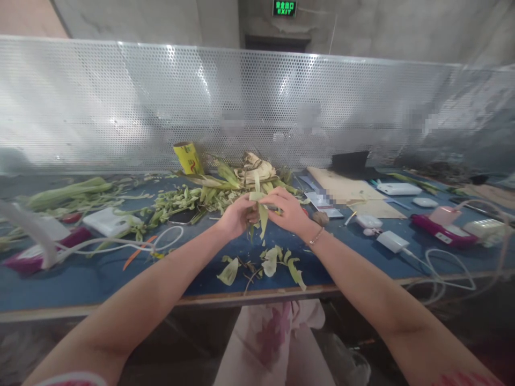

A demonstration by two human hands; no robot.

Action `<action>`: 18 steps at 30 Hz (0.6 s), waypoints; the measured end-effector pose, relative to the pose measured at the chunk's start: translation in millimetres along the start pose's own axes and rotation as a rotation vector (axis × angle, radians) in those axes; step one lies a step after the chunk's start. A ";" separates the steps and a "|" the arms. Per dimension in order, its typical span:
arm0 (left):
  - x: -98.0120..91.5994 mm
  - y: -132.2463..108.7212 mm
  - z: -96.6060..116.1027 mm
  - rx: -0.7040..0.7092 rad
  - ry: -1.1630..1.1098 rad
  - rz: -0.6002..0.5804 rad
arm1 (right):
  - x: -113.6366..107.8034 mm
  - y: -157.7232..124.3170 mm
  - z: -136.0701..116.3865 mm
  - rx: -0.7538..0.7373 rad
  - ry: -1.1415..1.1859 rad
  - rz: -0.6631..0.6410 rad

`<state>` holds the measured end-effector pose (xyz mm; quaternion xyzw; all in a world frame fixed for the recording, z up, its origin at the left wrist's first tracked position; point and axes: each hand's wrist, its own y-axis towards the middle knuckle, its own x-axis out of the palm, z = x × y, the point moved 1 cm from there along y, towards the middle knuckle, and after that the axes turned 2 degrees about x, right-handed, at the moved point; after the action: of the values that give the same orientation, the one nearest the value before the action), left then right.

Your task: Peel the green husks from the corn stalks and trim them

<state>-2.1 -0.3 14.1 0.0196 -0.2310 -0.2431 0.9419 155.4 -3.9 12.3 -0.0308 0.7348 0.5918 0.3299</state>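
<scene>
Both my hands meet above the middle of the blue table [80, 279]. My left hand [238, 215] and my right hand [286, 210] are closed round a pale green leaf strip [262, 214] that hangs down between them. Below them lie several torn green leaf scraps [270, 262] near the table's front edge. Behind my hands sits a heap of green husks and leaves [209, 194] with a tan bundle [255, 169] on top. A thin bracelet circles my right wrist.
A perforated metal screen [161, 102] walls off the back. Left: long green stalks [68, 194], a white box [108, 221], white cables [120, 245], a magenta device. Right: cardboard sheet [350, 190], white chargers [392, 241], a pink-and-magenta device [442, 222]. A yellow packet [188, 157] stands behind the heap.
</scene>
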 end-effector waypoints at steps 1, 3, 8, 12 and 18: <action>-0.4 -0.1 -0.4 -0.003 -0.007 0.000 | -0.5 0.3 -1.4 -0.007 0.007 0.000; -0.8 0.3 -1.2 -0.008 0.014 0.027 | -1.3 0.8 -3.5 -0.026 0.014 -0.019; 0.8 3.4 -2.7 0.059 0.139 0.111 | -0.2 1.6 -3.2 0.036 0.061 -0.039; -1.1 6.9 -5.7 0.129 0.237 0.129 | 4.1 3.0 0.1 0.316 0.150 0.066; -7.5 9.7 -10.5 0.270 0.540 0.106 | 11.4 5.1 7.6 0.718 0.255 -0.016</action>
<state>1.1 11.0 3.0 0.1965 -0.0034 -0.1468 0.9694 147.7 8.3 10.1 0.0077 0.9303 0.2856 0.2301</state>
